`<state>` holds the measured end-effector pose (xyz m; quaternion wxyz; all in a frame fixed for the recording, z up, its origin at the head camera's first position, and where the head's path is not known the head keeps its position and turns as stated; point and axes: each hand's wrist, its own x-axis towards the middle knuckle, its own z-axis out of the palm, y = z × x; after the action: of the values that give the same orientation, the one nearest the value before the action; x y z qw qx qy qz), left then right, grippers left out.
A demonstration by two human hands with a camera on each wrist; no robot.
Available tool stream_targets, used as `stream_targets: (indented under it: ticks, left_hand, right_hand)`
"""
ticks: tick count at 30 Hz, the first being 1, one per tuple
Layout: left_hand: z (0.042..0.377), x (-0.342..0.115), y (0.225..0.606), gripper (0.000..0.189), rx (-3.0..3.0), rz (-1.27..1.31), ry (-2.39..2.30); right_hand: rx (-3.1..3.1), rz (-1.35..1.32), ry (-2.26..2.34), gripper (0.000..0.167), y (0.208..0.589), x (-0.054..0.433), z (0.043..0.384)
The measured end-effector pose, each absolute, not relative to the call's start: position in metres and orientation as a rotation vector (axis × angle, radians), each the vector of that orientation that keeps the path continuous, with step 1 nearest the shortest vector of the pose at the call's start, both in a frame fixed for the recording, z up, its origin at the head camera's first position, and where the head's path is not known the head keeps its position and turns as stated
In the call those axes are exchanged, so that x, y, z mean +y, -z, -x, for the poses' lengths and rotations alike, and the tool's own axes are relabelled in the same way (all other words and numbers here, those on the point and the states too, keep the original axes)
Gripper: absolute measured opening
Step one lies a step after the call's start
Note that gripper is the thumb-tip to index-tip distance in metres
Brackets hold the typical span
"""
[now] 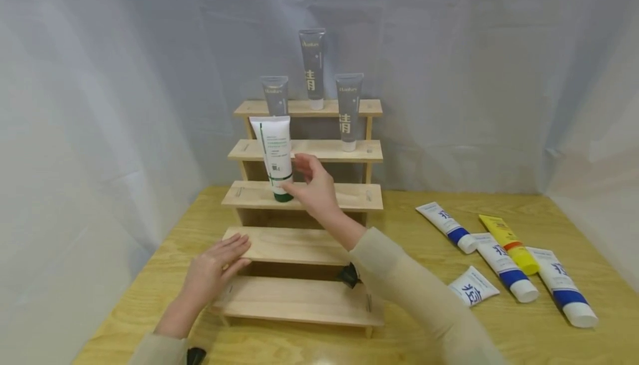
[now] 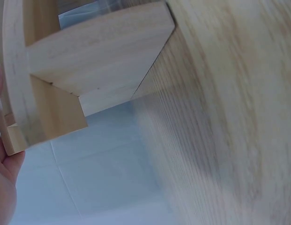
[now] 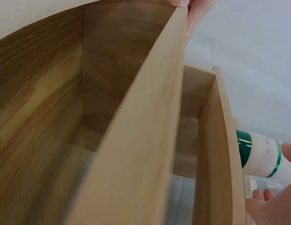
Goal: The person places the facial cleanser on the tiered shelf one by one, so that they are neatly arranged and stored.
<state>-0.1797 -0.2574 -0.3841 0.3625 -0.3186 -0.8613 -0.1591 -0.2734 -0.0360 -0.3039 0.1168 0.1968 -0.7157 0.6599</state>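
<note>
A white tube with a green cap (image 1: 277, 151) stands cap-down at the middle shelf of the wooden stepped rack (image 1: 299, 246), leaning a little left. My right hand (image 1: 317, 187) pinches its lower right side, the thumb across the front and the other fingertips at its right edge. In the right wrist view the green cap (image 3: 243, 147) is close to the shelf board. My left hand (image 1: 212, 268) rests on the left end of a lower shelf, its fingers over the board. The left wrist view shows that hand (image 2: 4, 187) against the rack's side.
Grey tubes stand on the upper shelves: one on top (image 1: 313, 71), one right (image 1: 349, 110), one left (image 1: 276, 96), partly hidden. On the table (image 1: 414, 326) at right lie several white-and-blue tubes (image 1: 564, 287) and a yellow tube (image 1: 509, 243). A pale sheet (image 1: 449, 76) hangs behind.
</note>
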Motion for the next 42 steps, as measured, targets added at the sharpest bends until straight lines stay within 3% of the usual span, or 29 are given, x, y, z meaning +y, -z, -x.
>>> stream_targets:
  ticks: [13,22,28,33,37,42]
  left_hand:
    - [0.18,-0.259,0.385,0.044,-2.213,0.824,0.415]
    - [0.183,-0.258,0.385,0.045,-2.216,0.812,0.412]
    - [0.182,-0.258,0.384,0.044,-2.217,0.809,0.418]
    - [0.181,-0.258,0.383,0.043,-2.22,0.804,0.416]
    - [0.181,-0.258,0.383,0.044,-2.22,0.811,0.418]
    - [0.181,-0.257,0.385,0.047,-2.222,0.818,0.419]
  right_hand:
    - [-2.203,-0.585,-1.786,0.048,0.294,0.013,0.236]
    - [-2.162,-0.639,-1.608,0.045,0.331,0.064,0.264]
    - [-2.243,-0.493,-1.64,0.041,0.303,0.095,0.232]
    - [-2.313,-0.436,-1.554,0.047,0.322,0.129,0.241]
    - [-2.265,-0.464,-1.537,0.052,0.36,0.163,0.265]
    - [-2.354,-0.367,-1.442,0.054,0.362,0.187,0.255]
